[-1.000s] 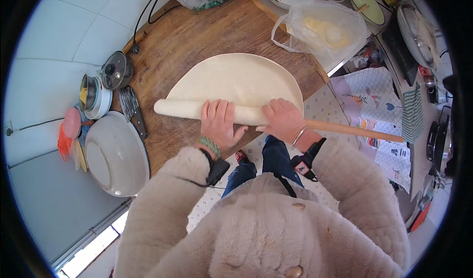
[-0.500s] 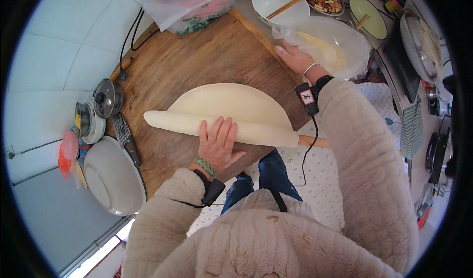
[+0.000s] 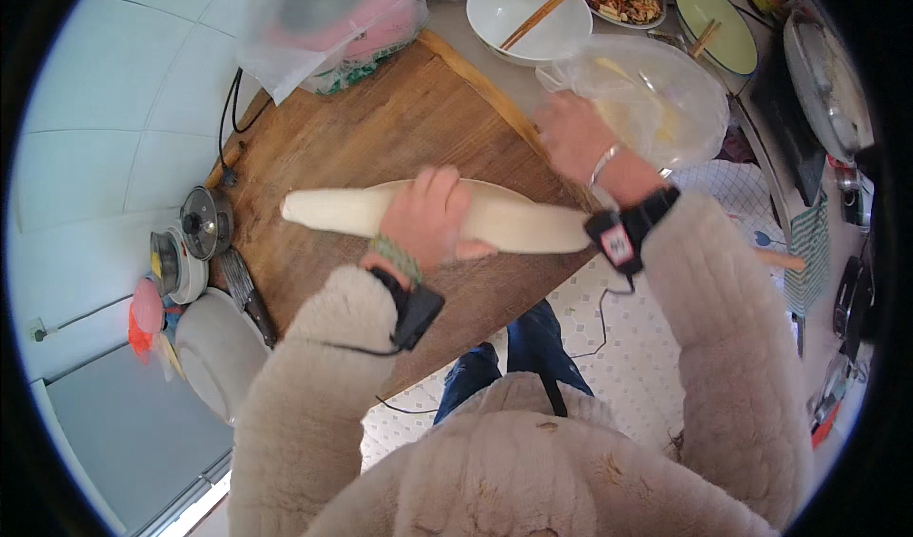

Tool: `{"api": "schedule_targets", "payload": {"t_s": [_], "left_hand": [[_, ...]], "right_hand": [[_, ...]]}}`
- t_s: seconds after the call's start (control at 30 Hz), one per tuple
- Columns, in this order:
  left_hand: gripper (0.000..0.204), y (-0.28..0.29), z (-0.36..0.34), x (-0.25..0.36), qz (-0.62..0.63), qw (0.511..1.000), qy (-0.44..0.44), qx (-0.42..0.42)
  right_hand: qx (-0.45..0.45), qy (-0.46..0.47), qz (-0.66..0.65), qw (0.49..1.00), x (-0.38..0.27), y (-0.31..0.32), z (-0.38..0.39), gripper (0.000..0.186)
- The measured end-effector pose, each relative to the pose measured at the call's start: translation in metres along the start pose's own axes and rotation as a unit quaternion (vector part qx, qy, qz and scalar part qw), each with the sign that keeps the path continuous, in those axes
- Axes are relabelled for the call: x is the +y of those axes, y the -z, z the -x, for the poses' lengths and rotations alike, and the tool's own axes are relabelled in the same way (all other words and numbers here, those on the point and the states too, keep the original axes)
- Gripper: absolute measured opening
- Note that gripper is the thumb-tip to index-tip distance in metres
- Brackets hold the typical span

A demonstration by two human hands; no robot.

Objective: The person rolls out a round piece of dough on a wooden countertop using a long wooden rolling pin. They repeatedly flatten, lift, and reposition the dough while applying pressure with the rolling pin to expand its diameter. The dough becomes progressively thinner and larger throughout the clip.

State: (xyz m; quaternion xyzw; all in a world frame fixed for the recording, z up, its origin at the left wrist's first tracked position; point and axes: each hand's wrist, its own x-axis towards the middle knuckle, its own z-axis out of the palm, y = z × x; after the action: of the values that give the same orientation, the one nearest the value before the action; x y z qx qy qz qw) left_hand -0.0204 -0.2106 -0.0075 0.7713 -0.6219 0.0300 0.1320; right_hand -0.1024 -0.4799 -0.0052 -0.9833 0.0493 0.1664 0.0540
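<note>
A sheet of pale dough (image 3: 328, 214) is wound mostly around a rolling pin (image 3: 780, 259), whose wooden end shows beyond my right sleeve. A narrow flap of unrolled dough lies along the roll's far side. My left hand (image 3: 428, 218) rests over the middle of the roll, palm down, holding nothing. Smeared by motion, my right hand (image 3: 575, 137) hovers at the board's right edge, by a clear plastic bag (image 3: 699, 109) with pale yellow powder inside. Whether its fingers hold anything cannot be seen. Beneath the dough is a wooden board (image 3: 333, 137).
Left of the board are a lidded pot (image 3: 206, 223), a slotted turner (image 3: 245, 294) and a large pale basin (image 3: 219, 356). Farther back stand a bagged pink item (image 3: 352, 23), a white bowl (image 3: 528, 19) with chopsticks, a dish of shredded food (image 3: 623, 0) and a green plate (image 3: 713, 28).
The dough roll has turned away from me, taking up most of the flat sheet. My left hand moved forward with it. My right hand shifted slightly nearer me, beside the bag.
</note>
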Motion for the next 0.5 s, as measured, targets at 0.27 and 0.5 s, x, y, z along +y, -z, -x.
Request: {"api": "schedule_targets", "payload": {"t_s": [0.27, 0.5], "left_hand": [[0.046, 0.035, -0.011, -0.052, -0.072, 0.986, 0.145, 0.029], [0.045, 0.062, 0.077, 0.046, -0.005, 0.992, 0.116, -0.050]], "right_hand": [[0.281, -0.023, -0.040, 0.959, -0.090, -0.007, 0.056, 0.076], [0.206, 0.051, -0.050, 0.976, -0.131, -0.050, 0.173, 0.069]]}}
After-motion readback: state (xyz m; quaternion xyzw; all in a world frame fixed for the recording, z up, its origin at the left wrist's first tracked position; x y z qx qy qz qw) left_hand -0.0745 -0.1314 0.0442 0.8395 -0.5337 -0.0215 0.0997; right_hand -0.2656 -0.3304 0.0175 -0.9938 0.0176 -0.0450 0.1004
